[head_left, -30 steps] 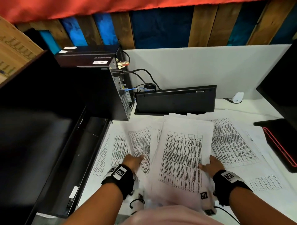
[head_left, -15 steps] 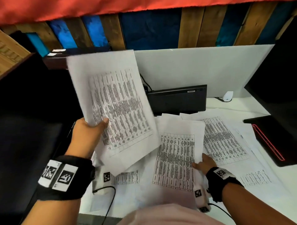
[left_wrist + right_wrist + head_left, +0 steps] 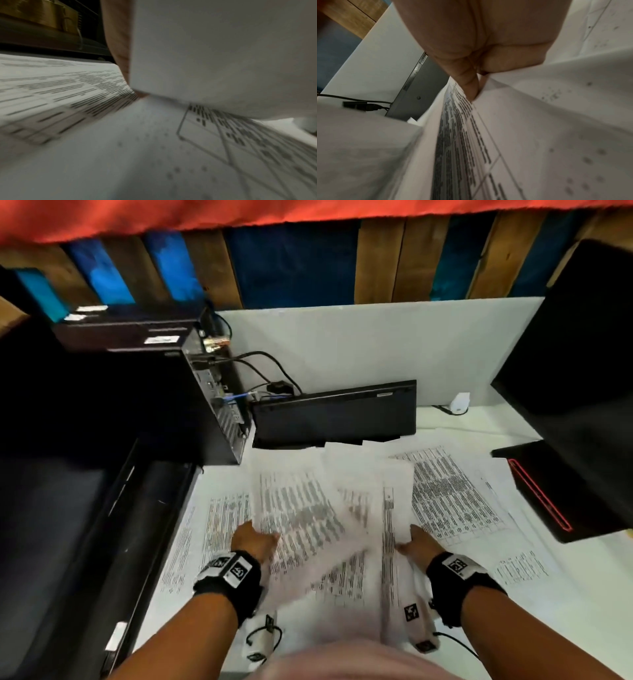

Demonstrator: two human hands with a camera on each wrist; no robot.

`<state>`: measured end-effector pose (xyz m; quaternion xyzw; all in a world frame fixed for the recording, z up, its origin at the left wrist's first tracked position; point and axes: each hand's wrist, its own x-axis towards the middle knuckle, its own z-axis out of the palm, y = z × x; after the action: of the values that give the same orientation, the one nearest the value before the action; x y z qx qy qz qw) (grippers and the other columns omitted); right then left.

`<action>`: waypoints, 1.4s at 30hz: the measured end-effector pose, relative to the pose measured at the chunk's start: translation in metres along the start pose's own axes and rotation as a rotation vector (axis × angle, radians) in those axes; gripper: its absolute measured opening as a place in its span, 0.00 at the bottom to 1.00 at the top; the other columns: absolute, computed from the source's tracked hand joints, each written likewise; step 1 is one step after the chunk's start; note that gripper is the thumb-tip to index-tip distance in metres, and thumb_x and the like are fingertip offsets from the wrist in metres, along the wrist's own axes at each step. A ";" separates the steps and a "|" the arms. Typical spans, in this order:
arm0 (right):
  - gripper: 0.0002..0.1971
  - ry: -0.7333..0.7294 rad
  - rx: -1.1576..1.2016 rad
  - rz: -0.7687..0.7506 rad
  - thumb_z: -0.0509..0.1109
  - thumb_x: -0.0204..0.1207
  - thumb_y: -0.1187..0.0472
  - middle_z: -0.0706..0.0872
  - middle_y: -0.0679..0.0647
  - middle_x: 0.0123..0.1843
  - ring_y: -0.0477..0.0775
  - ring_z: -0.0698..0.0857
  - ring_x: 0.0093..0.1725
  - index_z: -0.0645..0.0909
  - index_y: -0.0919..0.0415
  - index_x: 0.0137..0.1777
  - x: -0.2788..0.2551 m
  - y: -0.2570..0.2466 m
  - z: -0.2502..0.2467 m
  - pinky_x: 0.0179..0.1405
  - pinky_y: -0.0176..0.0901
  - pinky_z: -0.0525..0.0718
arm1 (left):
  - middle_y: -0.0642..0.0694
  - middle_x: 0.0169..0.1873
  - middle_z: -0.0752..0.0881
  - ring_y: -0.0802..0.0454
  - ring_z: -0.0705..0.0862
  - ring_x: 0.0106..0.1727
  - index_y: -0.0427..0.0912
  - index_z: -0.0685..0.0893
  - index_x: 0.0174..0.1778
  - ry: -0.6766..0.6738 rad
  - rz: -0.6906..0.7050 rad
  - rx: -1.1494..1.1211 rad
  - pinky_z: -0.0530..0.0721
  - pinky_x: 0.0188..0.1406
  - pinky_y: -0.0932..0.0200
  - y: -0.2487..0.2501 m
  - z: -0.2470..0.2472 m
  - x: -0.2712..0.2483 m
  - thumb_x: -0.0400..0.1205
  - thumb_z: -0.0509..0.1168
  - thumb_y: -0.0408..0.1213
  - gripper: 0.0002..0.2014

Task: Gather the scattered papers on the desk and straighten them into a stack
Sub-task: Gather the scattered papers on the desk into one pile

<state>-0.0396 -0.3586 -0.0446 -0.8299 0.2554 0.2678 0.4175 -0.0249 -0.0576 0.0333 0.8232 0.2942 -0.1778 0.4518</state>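
The papers (image 3: 445, 501) lie spread all over the white desk (image 3: 565, 611), and many overlap. In the middle, near the person, a small pile (image 3: 387, 542) is starting. One loose sheet (image 3: 298, 518) is tilted over its left side — it looks blurry, so it seems to be moving.

The left hand (image 3: 255, 542) is at the left edge of that sheet. I cannot tell if its fingers are curled on it or just lying flat. The right hand (image 3: 419, 542) is at the right edge of the pile, and it pinches the paper edge between thumb and fingers.

To do this step well, I think the sheet should come down flat on the pile and be turned until its edges match. Both hands should push in gently from the sides. Pushing hard could bend or crease the thin paper. Many sheets to the left and right are not gathered yet.

The head view shows the whole desk, the black keyboard (image 3: 334, 414) leaning at the back and the computer box (image 3: 219, 395) on the left. The right wrist view shows what the head view cannot — the fingers (image 3: 467, 83) pinching a lifted paper edge. The left wrist view shows a raised sheet (image 3: 223, 54) from below, but hardly any of the hand.
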 end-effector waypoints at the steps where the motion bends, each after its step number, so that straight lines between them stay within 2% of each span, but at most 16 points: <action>1: 0.31 -0.002 0.038 0.003 0.65 0.81 0.59 0.66 0.63 0.80 0.62 0.69 0.78 0.60 0.67 0.80 -0.004 -0.002 -0.001 0.77 0.48 0.67 | 0.33 0.57 0.86 0.36 0.87 0.55 0.28 0.77 0.67 -0.010 0.003 0.024 0.87 0.54 0.49 -0.007 0.003 0.006 0.74 0.75 0.34 0.26; 3: 0.28 0.000 0.135 0.028 0.58 0.85 0.56 0.63 0.62 0.82 0.60 0.64 0.81 0.58 0.65 0.81 -0.011 -0.006 -0.002 0.77 0.45 0.63 | 0.36 0.64 0.82 0.36 0.84 0.61 0.34 0.70 0.72 -0.025 0.048 0.045 0.85 0.60 0.46 -0.014 0.011 0.013 0.74 0.74 0.32 0.32; 7: 0.32 -0.016 0.242 0.033 0.49 0.85 0.43 0.61 0.60 0.83 0.59 0.62 0.82 0.57 0.63 0.82 -0.021 -0.015 -0.002 0.78 0.46 0.60 | 0.37 0.73 0.75 0.40 0.78 0.67 0.40 0.57 0.79 -0.050 0.166 0.156 0.77 0.70 0.46 -0.010 0.027 0.012 0.83 0.56 0.27 0.28; 10: 0.45 -0.071 0.292 0.022 0.63 0.74 0.35 0.63 0.59 0.82 0.62 0.65 0.80 0.55 0.62 0.82 -0.020 -0.015 0.000 0.78 0.54 0.63 | 0.36 0.81 0.63 0.40 0.66 0.80 0.40 0.51 0.84 -0.188 0.168 0.298 0.65 0.78 0.50 -0.005 0.042 0.007 0.83 0.52 0.23 0.32; 12: 0.44 -0.040 0.273 0.023 0.71 0.73 0.42 0.67 0.58 0.80 0.63 0.69 0.78 0.56 0.63 0.82 -0.018 -0.013 0.002 0.76 0.54 0.67 | 0.35 0.80 0.65 0.39 0.68 0.79 0.38 0.53 0.83 -0.274 0.183 0.328 0.67 0.77 0.51 -0.003 0.052 0.005 0.82 0.54 0.23 0.32; 14: 0.41 -0.006 0.101 0.030 0.76 0.72 0.50 0.72 0.62 0.78 0.63 0.73 0.75 0.62 0.66 0.79 -0.012 -0.010 0.008 0.75 0.53 0.71 | 0.37 0.73 0.74 0.40 0.77 0.71 0.39 0.63 0.77 -0.267 0.207 0.270 0.75 0.73 0.49 -0.005 0.051 0.007 0.80 0.63 0.32 0.29; 16: 0.36 0.030 -0.023 0.024 0.76 0.72 0.56 0.75 0.63 0.75 0.62 0.75 0.72 0.67 0.68 0.76 -0.010 -0.010 0.011 0.73 0.51 0.72 | 0.39 0.69 0.76 0.40 0.78 0.68 0.41 0.70 0.73 -0.137 0.184 0.277 0.76 0.70 0.48 -0.008 0.036 0.019 0.77 0.69 0.44 0.29; 19: 0.32 0.036 -0.087 0.039 0.74 0.74 0.59 0.77 0.62 0.72 0.62 0.77 0.71 0.67 0.68 0.75 -0.012 -0.015 0.011 0.70 0.47 0.73 | 0.36 0.66 0.79 0.36 0.78 0.66 0.39 0.76 0.68 0.130 0.050 0.414 0.76 0.68 0.48 -0.014 -0.010 0.034 0.76 0.68 0.50 0.27; 22: 0.35 0.048 -0.109 0.051 0.71 0.77 0.60 0.70 0.63 0.78 0.62 0.71 0.76 0.59 0.68 0.80 -0.014 -0.021 0.011 0.73 0.46 0.70 | 0.36 0.71 0.74 0.37 0.74 0.71 0.35 0.72 0.71 0.249 -0.142 0.568 0.74 0.71 0.47 -0.037 -0.054 0.048 0.80 0.63 0.46 0.26; 24: 0.34 0.071 -0.095 0.059 0.69 0.78 0.62 0.68 0.64 0.79 0.62 0.70 0.76 0.58 0.69 0.80 -0.012 -0.022 0.013 0.74 0.46 0.68 | 0.35 0.76 0.69 0.35 0.69 0.76 0.33 0.66 0.76 0.293 -0.184 0.505 0.70 0.75 0.43 -0.062 -0.065 0.056 0.79 0.65 0.48 0.34; 28: 0.26 0.140 -0.074 0.085 0.65 0.79 0.68 0.75 0.67 0.71 0.64 0.76 0.66 0.65 0.71 0.76 -0.011 -0.020 0.013 0.64 0.45 0.73 | 0.38 0.83 0.58 0.35 0.59 0.82 0.36 0.48 0.84 0.296 -0.161 0.507 0.65 0.77 0.37 -0.088 -0.063 0.061 0.69 0.69 0.65 0.57; 31: 0.20 0.182 -0.052 0.093 0.63 0.79 0.70 0.79 0.69 0.62 0.59 0.75 0.51 0.70 0.73 0.70 -0.008 -0.018 0.009 0.55 0.44 0.74 | 0.40 0.82 0.62 0.36 0.60 0.82 0.42 0.48 0.84 0.212 -0.063 0.574 0.66 0.76 0.35 -0.081 -0.060 0.061 0.65 0.67 0.72 0.60; 33: 0.18 0.194 -0.055 0.085 0.62 0.78 0.71 0.80 0.71 0.63 0.58 0.75 0.49 0.71 0.73 0.68 -0.007 -0.018 0.006 0.55 0.45 0.74 | 0.44 0.80 0.67 0.38 0.65 0.81 0.47 0.53 0.84 0.112 0.011 0.510 0.68 0.76 0.37 -0.076 -0.057 0.061 0.64 0.65 0.74 0.57; 36: 0.21 0.201 -0.026 0.088 0.62 0.78 0.72 0.78 0.70 0.67 0.63 0.78 0.56 0.69 0.72 0.71 -0.007 -0.019 0.006 0.62 0.46 0.74 | 0.44 0.78 0.72 0.39 0.71 0.77 0.49 0.62 0.80 0.084 0.053 0.345 0.72 0.75 0.41 -0.070 -0.059 0.064 0.64 0.66 0.72 0.52; 40: 0.23 0.214 0.009 0.100 0.61 0.79 0.73 0.76 0.70 0.70 0.64 0.77 0.60 0.67 0.73 0.74 -0.017 -0.023 0.006 0.68 0.48 0.73 | 0.36 0.81 0.60 0.33 0.60 0.81 0.40 0.52 0.83 0.238 -0.109 0.504 0.66 0.77 0.37 -0.074 -0.071 0.065 0.64 0.69 0.71 0.60; 42: 0.24 0.205 0.019 0.117 0.60 0.80 0.72 0.73 0.70 0.73 0.66 0.75 0.69 0.65 0.73 0.76 -0.021 -0.026 0.005 0.69 0.48 0.71 | 0.35 0.79 0.62 0.32 0.64 0.79 0.37 0.53 0.82 0.236 -0.129 0.533 0.71 0.74 0.38 -0.078 -0.069 0.063 0.60 0.71 0.72 0.63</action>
<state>-0.0390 -0.3366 -0.0190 -0.8327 0.3472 0.2028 0.3807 -0.0256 0.0536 -0.0153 0.9075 0.3392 -0.1802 0.1701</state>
